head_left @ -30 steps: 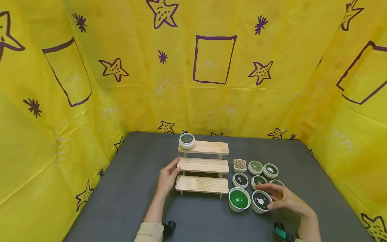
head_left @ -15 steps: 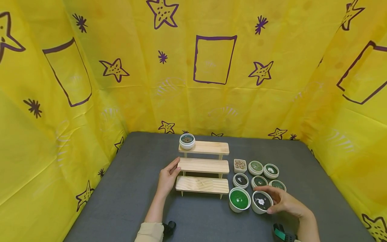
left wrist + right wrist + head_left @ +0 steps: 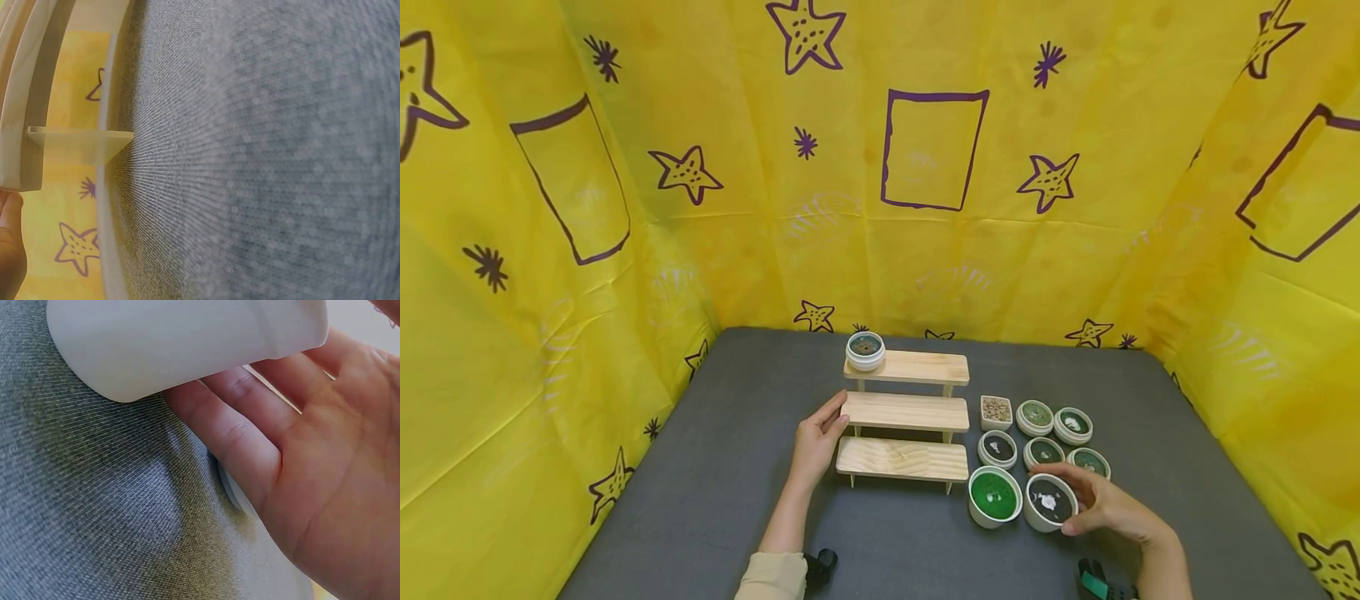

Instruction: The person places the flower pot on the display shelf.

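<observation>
My right hand (image 3: 1108, 504) grips a white cup (image 3: 1051, 502) with a dark filling and a white patch, thumb at the near side and fingers round the far rim. In the right wrist view, fingers (image 3: 237, 428) press against the smooth side of this cup (image 3: 187, 344), close over the grey cloth. On the left, my left hand (image 3: 812, 442) holds the end of the middle board of a three-tier wooden shelf stand (image 3: 904, 411). The left wrist view shows fingertips (image 3: 11, 215) right at a board end (image 3: 22, 162). A small white pot (image 3: 865, 352) sits at the top tier's left end.
Beside the gripped cup stands a white cup with green filling (image 3: 994, 497). Behind them are a square dish of tan pieces (image 3: 996, 411) and several low round pots, including a dark one (image 3: 997, 448). Yellow patterned cloth (image 3: 940, 267) walls the grey table (image 3: 700, 500).
My right thumb and fingers have settled slightly around the dark-filled cup, uncovering more of the pots behind. My left hand stays at the middle board.
</observation>
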`<state>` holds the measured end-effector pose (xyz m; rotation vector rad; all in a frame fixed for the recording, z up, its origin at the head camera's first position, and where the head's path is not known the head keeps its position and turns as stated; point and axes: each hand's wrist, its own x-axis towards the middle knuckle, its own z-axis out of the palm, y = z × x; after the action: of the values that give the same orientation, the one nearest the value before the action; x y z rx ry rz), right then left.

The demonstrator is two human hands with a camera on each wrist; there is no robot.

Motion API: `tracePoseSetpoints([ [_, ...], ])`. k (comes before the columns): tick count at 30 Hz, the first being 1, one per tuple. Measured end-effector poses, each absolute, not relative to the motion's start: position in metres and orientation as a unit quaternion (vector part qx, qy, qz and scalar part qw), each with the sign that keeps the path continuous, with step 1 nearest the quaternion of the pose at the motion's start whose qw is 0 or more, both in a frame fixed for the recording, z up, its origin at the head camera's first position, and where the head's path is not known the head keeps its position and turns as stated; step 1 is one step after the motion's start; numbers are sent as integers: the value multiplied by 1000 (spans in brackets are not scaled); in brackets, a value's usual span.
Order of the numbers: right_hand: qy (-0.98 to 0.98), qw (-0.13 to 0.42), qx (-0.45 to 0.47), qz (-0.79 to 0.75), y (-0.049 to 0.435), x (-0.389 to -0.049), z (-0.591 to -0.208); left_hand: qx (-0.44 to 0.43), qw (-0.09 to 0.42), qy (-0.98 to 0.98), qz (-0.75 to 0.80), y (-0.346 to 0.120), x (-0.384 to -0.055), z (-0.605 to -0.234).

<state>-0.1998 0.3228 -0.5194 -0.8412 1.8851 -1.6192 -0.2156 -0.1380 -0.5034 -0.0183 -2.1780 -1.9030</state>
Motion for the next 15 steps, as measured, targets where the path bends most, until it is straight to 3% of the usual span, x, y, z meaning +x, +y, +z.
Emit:
tracePoseSetpoints([
  [15, 731, 212, -303, -574, 322, -197, -513, -14, 126, -750, -649, -139, -215, -504],
])
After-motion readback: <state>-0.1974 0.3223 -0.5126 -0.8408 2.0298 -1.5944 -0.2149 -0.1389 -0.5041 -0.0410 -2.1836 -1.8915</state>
